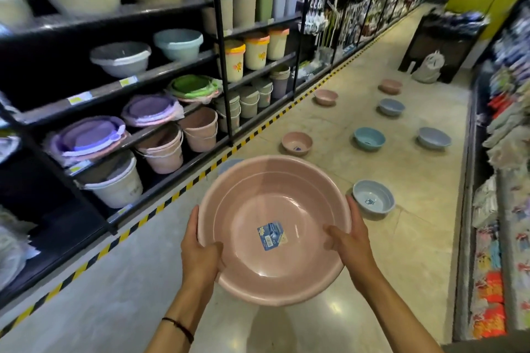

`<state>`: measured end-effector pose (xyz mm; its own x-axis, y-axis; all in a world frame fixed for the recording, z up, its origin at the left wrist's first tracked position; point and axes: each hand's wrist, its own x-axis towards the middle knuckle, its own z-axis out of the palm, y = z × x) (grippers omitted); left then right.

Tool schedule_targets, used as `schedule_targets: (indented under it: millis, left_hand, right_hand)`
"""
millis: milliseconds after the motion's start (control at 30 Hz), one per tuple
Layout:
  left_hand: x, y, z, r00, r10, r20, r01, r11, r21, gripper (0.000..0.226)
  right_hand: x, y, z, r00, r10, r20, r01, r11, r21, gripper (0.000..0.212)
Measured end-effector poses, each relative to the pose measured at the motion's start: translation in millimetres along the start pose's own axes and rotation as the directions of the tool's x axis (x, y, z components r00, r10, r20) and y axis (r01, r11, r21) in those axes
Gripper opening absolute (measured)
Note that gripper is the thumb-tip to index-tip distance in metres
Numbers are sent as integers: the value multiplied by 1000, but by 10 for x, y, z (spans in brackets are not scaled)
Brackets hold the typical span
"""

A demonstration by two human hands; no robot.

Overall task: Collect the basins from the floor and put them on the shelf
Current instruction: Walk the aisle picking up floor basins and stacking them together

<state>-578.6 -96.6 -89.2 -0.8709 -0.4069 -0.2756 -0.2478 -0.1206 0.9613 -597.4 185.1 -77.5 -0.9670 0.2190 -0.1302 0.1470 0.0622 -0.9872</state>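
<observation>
Grasp: pink basin is gripped at opposite rim edges by left hand and right hand.
Risk: slippage from the smooth rim; tripping over basins left on the floor.

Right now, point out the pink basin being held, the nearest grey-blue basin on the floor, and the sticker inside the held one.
pink basin [243,203], head view, on its inner wall.
grey-blue basin [381,195], head view, on its inner wall, right of the held basin.
sticker [271,235], head view, on the label's middle.

floor: glossy beige tile | kerb stripe: yellow-black; stocked racks both sides
</observation>
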Motion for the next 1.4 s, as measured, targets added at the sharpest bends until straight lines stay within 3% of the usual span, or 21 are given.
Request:
schedule_targets:
  millis: [400,700,1000,1233,1400]
  left_hand:
    - [772,571,181,997,74,5,-74,997,-31,106]
    - [2004,719,797,997,71,-13,-71,997,-7,100]
    - [3352,1111,1269,992,127,-21,-125,990,60,109]
    - [4340,1259,1319,997,24,-73,-23,1000,18,117]
    - [5228,1201,1342,996,2,-91,-2,1000,3,113]
  right_hand:
    - [760,-301,417,1000,9,-24,-8,999,34,82]
    - [2195,-329,680,1000,13,12,-14,998,66,83]
    - [3933,-542,1142,992,15,129,-20,999,40,94]
    - [4829,-690,1742,983,16,182,-24,999,47,88]
    - [5357,-595,2207,984,-55,168,52,998,23,92]
